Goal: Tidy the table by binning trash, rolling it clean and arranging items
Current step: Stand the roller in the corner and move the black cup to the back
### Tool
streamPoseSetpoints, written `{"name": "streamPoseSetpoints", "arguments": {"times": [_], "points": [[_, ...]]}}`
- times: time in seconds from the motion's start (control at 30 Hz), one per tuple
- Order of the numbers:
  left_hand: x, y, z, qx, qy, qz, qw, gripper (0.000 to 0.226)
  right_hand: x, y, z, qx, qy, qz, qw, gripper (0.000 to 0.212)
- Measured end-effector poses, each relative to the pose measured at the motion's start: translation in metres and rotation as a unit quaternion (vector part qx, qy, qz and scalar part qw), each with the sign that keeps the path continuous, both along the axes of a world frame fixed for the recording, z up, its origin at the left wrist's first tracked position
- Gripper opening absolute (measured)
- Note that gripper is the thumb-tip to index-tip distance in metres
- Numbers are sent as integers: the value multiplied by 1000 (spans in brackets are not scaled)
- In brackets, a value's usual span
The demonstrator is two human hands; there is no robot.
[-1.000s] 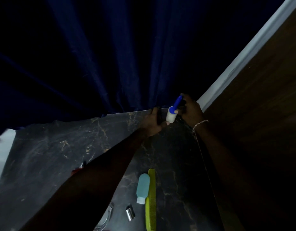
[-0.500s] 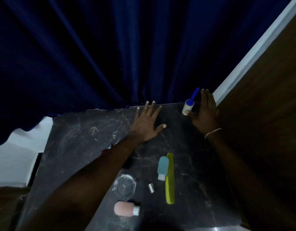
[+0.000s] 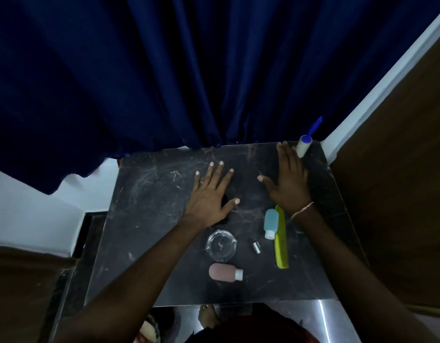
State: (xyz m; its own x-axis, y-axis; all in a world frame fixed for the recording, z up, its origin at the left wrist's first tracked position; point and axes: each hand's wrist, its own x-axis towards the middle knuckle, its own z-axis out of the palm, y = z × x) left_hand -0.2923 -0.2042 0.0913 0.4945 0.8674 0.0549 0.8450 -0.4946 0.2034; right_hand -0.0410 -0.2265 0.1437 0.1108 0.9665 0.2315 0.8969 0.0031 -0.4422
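Flat on the worktop (image 3: 144, 219), left hand (image 3: 209, 194) and right hand (image 3: 288, 184), fingers spread, holding nothing. Parked just beyond the right hand, at the far corner: lint roller (image 3: 303, 146). Looks like arranging time. Right behind the right wrist, teal bottle (image 3: 271, 222) and comb (image 3: 280, 241); behind the left, glass dish (image 3: 221, 245) and pink bottle (image 3: 225, 271). Best to lift one piece at a time, line them up neatly, and avoid nudging that roller off the edge.

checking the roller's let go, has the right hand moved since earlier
Yes. The right hand moved left, off the right edge of the table, now left of the lint roller.
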Motion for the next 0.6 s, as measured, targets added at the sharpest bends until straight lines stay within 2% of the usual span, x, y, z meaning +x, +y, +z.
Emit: {"name": "streamPoseSetpoints", "arguments": {"times": [0.23, 0.5, 0.6], "points": [[-64, -36, -15, -25, 2, 40, 999, 86, -69, -33, -27, -43, 7, 19, 999, 94], [-91, -46, -32, -99, -31, 86, 991, 90, -122, -44, -63, -136, 133, 9, 982, 85], [-82, -41, -32, -133, -90, 118, 980, 85, -129, -38, -69, -155, 169, -8, 973, 80]]}}
